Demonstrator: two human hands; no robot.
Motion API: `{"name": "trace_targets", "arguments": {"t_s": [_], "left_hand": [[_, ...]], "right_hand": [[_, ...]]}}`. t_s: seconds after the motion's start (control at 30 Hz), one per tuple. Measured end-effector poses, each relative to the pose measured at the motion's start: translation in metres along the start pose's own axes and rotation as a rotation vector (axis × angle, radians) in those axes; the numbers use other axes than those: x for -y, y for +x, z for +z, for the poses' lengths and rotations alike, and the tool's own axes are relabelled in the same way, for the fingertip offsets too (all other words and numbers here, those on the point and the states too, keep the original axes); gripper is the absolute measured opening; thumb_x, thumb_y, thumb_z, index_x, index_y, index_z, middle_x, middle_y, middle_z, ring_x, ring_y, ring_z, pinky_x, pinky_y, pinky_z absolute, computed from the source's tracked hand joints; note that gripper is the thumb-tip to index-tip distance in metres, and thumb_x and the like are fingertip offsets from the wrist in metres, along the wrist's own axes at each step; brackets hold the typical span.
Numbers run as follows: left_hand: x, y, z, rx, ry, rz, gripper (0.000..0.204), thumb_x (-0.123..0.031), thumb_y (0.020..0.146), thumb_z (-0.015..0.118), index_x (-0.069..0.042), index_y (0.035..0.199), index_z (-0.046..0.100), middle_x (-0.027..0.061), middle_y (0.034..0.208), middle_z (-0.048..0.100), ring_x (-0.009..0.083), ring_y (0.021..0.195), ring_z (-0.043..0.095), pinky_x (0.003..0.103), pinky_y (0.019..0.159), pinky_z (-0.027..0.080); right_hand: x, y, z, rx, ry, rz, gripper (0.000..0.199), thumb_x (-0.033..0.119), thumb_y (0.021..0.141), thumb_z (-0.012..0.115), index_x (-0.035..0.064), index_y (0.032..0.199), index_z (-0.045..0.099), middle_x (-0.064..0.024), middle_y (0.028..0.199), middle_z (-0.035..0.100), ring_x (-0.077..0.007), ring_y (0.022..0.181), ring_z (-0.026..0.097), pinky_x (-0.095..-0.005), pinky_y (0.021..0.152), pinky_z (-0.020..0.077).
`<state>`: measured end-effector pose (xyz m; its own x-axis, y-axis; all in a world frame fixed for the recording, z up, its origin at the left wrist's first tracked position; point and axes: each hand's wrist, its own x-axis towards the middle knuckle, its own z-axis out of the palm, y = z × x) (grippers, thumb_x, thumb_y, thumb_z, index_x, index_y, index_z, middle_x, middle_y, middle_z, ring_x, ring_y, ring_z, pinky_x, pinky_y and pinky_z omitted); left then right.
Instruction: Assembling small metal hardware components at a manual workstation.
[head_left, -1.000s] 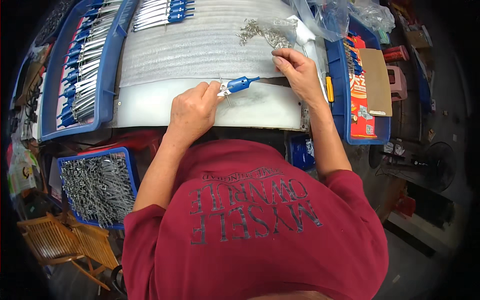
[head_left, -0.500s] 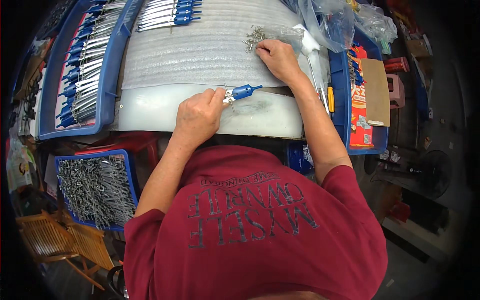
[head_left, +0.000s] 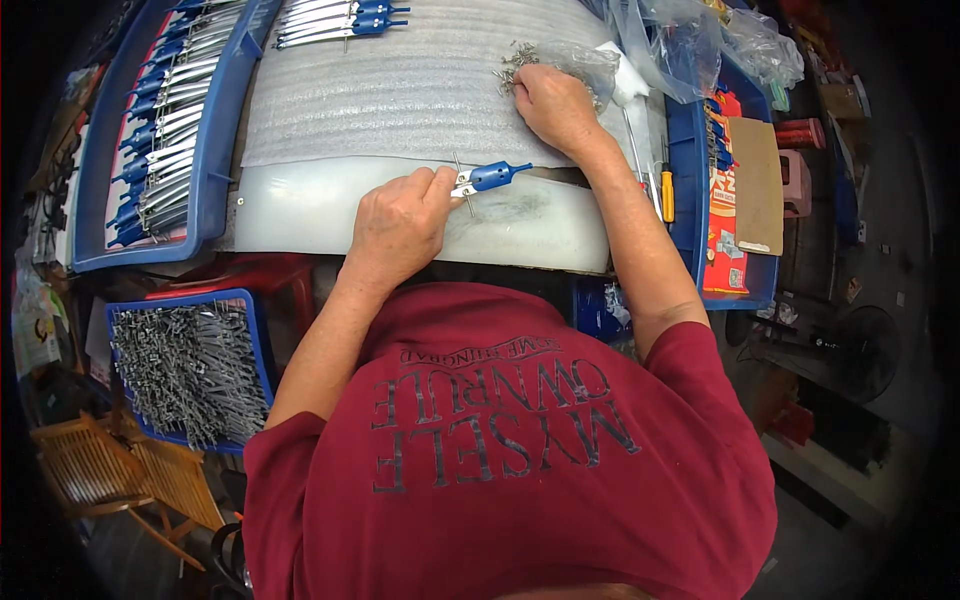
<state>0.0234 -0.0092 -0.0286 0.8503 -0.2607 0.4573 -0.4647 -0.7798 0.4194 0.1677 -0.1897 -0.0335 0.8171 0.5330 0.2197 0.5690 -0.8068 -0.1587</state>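
Note:
My left hand (head_left: 402,225) is closed around the silver end of a blue-and-silver metal tool (head_left: 492,177) over the white worktop. Its narrow blue tip points right, and a thin metal pin sticks out crosswise near my fingers. Farther off, my right hand (head_left: 560,108) reaches into a small heap of tiny metal fasteners (head_left: 512,66) on the foam sheet. Its fingers are drawn together at the heap's near edge; what they pinch, if anything, is hidden. A clear plastic bag (head_left: 590,66) lies just beyond that hand.
Similar blue-and-silver tools lie on the foam sheet (head_left: 380,110) and fill the left blue tray (head_left: 215,190). A lower blue bin (head_left: 262,345) holds many metal parts. Right of my forearm are a yellow-handled screwdriver (head_left: 667,195) and another blue bin (head_left: 690,240) with cardboard.
My right hand has moved slightly farther into the heap of fasteners. My left hand still holds the tool in nearly the same place. The whole view has shifted a little.

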Motion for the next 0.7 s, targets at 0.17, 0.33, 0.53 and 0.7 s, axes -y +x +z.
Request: {"name": "trace_targets", "arguments": {"t_s": [0.17, 0.33, 0.53, 0.7], "left_hand": [[-0.001, 0.000, -0.001, 0.000, -0.016, -0.009, 0.016, -0.017, 0.073, 0.057, -0.005, 0.082, 0.050, 0.0059, 0.060, 0.045, 0.0212, 0.051, 0.051, 0.033, 0.044, 0.041], [0.000, -0.001, 0.000, 0.006, -0.016, -0.007, 0.016, -0.016, 0.071, 0.058, -0.006, 0.081, 0.050, 0.0057, 0.060, 0.045, 0.0209, 0.051, 0.051, 0.033, 0.044, 0.041], [0.001, -0.002, 0.001, -0.011, -0.007, 0.003, 0.016, -0.015, 0.071, 0.059, -0.006, 0.081, 0.050, 0.0055, 0.059, 0.045, 0.0209, 0.050, 0.051, 0.033, 0.043, 0.041], [0.001, -0.002, 0.001, -0.005, 0.013, 0.018, 0.016, -0.015, 0.071, 0.058, -0.006, 0.081, 0.050, 0.0054, 0.059, 0.046, 0.0205, 0.050, 0.051, 0.033, 0.043, 0.041]], "right_hand": [[-0.003, -0.006, -0.005, -0.030, 0.102, 0.026, 0.014, 0.014, 0.075, 0.049, 0.0023, 0.080, 0.056, -0.0169, 0.073, 0.056, -0.0322, 0.071, 0.054, -0.0382, 0.063, 0.0426], [0.016, -0.023, -0.044, 0.209, 0.560, 0.163, 0.016, 0.015, 0.077, 0.050, 0.0001, 0.074, 0.052, -0.0013, 0.058, 0.045, -0.0095, 0.057, 0.041, -0.0247, 0.051, 0.0344], [0.042, -0.046, -0.064, 0.417, 0.743, 0.133, 0.018, 0.016, 0.078, 0.050, -0.0006, 0.073, 0.051, 0.0032, 0.058, 0.039, -0.0053, 0.057, 0.035, -0.0220, 0.050, 0.0313], [0.050, -0.049, -0.060, 0.418, 0.570, 0.042, 0.019, 0.017, 0.077, 0.049, -0.0015, 0.076, 0.053, -0.0045, 0.055, 0.045, -0.0107, 0.052, 0.039, -0.0261, 0.048, 0.0343]]}}
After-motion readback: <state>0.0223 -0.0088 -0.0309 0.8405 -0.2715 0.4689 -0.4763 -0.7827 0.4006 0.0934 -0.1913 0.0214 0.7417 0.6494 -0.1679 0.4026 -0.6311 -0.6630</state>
